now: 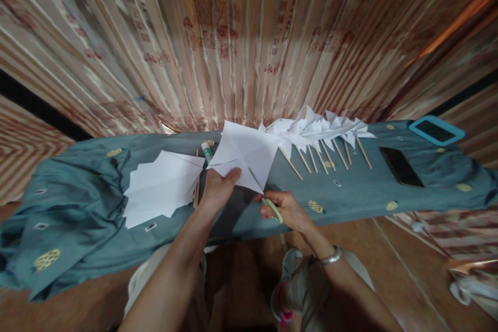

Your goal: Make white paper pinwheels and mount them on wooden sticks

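My left hand [221, 184] grips a square sheet of white paper [249, 150] by its near left edge, thumb on top. Creases cross the sheet's middle. In my right hand [286, 207] is a pair of scissors [273, 209] with light green handles, its blades at the sheet's near corner. A slit line runs from that corner inward. Left of the sheet lies a fanned stack of white paper [161, 187], with thin wooden sticks [196, 187] along its right side. A glue stick [207, 152] rests by the sheet's left corner.
Several white paper pinwheels [319, 129] on wooden sticks lie in a row at the back right. Farther right are a dark phone [401, 167] and a blue-framed tablet [436, 130]. A green cloth [249, 223] covers the table; a striped curtain [249, 36] hangs behind.
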